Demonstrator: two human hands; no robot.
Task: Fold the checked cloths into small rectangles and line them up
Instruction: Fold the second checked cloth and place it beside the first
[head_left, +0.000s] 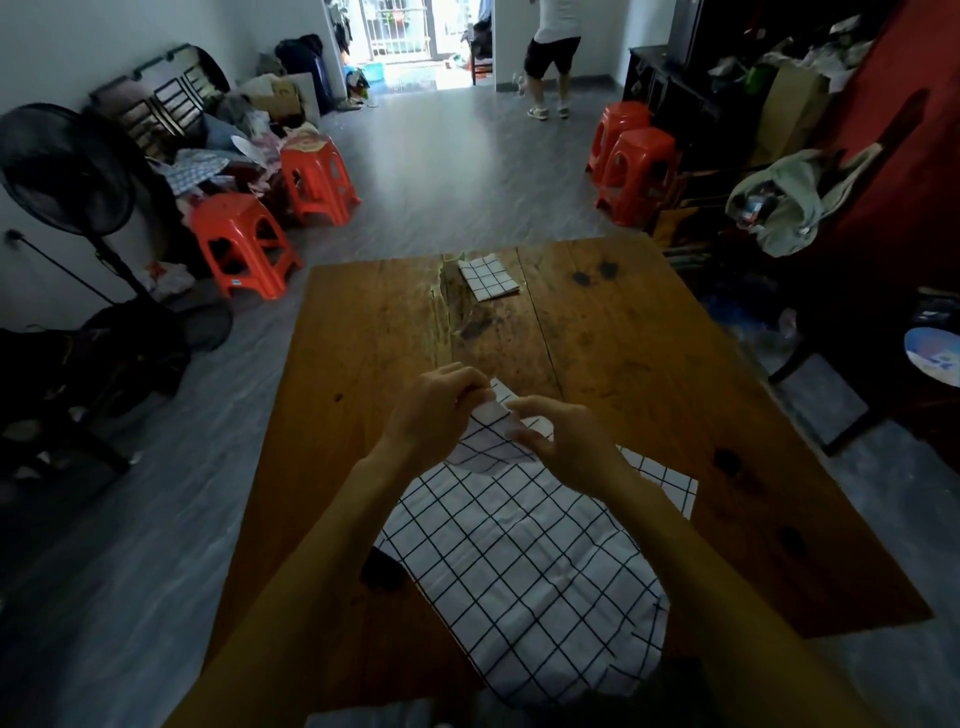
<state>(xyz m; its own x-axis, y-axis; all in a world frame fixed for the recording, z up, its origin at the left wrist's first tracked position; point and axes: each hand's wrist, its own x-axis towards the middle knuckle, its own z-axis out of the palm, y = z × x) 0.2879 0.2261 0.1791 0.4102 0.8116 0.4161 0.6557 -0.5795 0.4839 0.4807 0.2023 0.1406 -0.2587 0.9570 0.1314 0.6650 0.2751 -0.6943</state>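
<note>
Hands meet over the wooden table (363, 332): left hand (434, 410) pinches the raised far corner of the large checked cloth (519, 561), right hand (566, 447) pinches the same lifted edge just beside it, both with curled fingers. Cloth's remainder lies spread flat on the table's near half, hanging over the near edge toward the person. Folded checked cloth (488, 280) sits alone near the far edge, well apart; orange plastic stools (244, 244) stand on the floor beyond.
</note>
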